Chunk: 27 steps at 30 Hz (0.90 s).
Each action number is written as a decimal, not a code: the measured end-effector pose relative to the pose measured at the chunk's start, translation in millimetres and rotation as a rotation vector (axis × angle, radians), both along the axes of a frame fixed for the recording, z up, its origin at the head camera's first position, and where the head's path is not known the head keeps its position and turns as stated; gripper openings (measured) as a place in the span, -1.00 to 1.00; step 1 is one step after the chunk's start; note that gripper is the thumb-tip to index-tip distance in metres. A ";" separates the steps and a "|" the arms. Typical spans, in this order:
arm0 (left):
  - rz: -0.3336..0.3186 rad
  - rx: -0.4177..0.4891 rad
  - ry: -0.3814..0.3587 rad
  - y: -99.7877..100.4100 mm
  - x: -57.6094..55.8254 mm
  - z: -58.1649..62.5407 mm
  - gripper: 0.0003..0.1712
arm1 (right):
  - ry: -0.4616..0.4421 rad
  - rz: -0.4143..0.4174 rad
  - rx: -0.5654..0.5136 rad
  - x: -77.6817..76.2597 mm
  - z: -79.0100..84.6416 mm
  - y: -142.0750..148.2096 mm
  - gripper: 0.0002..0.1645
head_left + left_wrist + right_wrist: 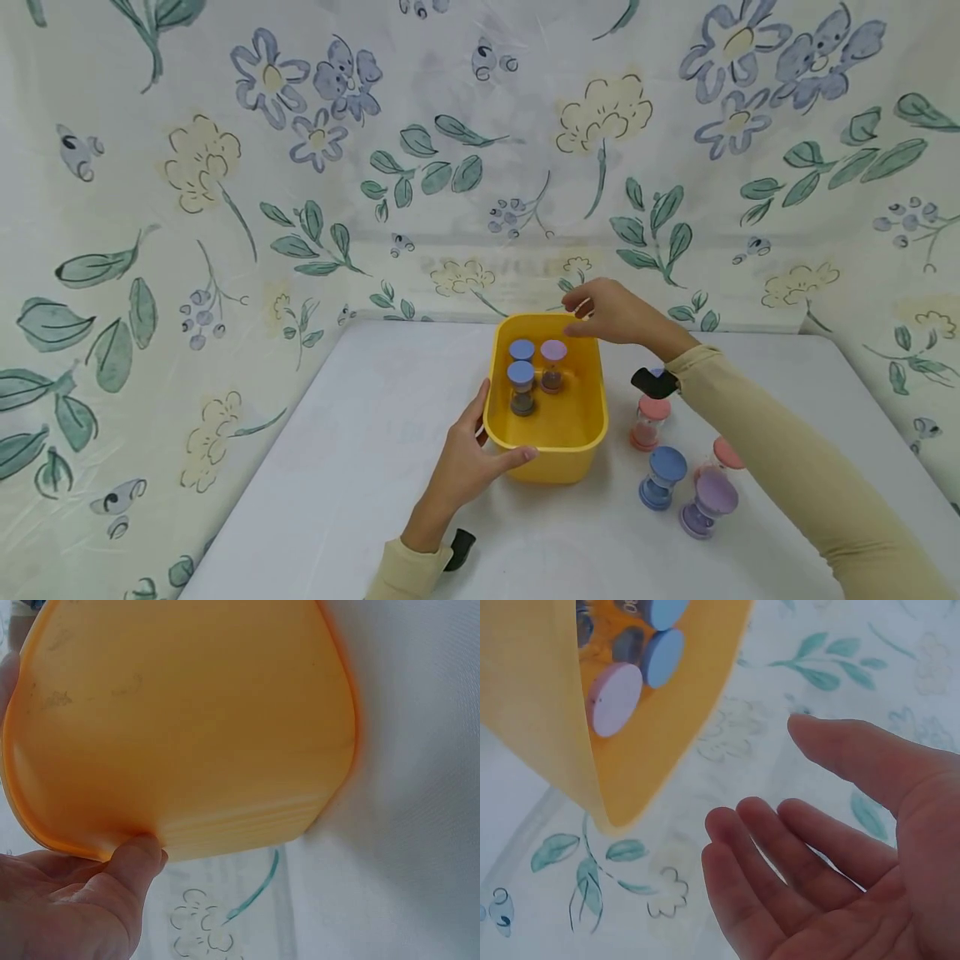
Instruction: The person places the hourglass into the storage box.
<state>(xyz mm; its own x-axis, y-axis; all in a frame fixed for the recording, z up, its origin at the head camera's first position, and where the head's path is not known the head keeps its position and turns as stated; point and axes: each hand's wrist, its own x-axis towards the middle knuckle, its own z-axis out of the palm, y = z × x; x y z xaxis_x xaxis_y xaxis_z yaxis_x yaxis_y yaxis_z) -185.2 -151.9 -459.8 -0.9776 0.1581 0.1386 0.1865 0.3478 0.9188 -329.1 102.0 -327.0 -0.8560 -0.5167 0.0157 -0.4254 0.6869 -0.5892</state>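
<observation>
A yellow plastic bin (555,462) stands on the white table, holding a few small sand timers: a pink-capped one (552,367) and two blue-capped ones, the nearer blue timer (521,387) partly covering the other. At the bin's near left corner my left hand (468,458) grips it, thumb over the front rim and fingers along the left side. In the left wrist view those fingers (139,862) press at the edge of the bin wall. My right hand (603,312) hovers by the far right corner, fingers loosely bent and holding nothing, as the right wrist view confirms.
Right of the bin stand more sand timers: a coral one (649,425), a blue one (663,477) and a purple one (708,504). Another coral timer (727,452) is partly hidden by my right sleeve (787,458). A floral cloth (465,192) hangs behind the table.
</observation>
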 end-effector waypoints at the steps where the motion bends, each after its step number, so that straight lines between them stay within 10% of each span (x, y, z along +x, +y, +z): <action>1: -0.001 0.002 0.000 0.0 0.3 0.1 0.33 | 0.012 -0.012 -0.007 1.7 0.6 5.0 -0.41; 15: -0.006 0.004 0.021 -1.5 0.0 0.7 0.33 | 0.119 -0.082 -0.095 48.4 11.7 76.4 -0.43; 27: -0.010 0.003 0.009 -2.3 2.1 0.0 0.32 | 0.158 -0.182 -0.132 93.2 -13.3 134.8 -0.43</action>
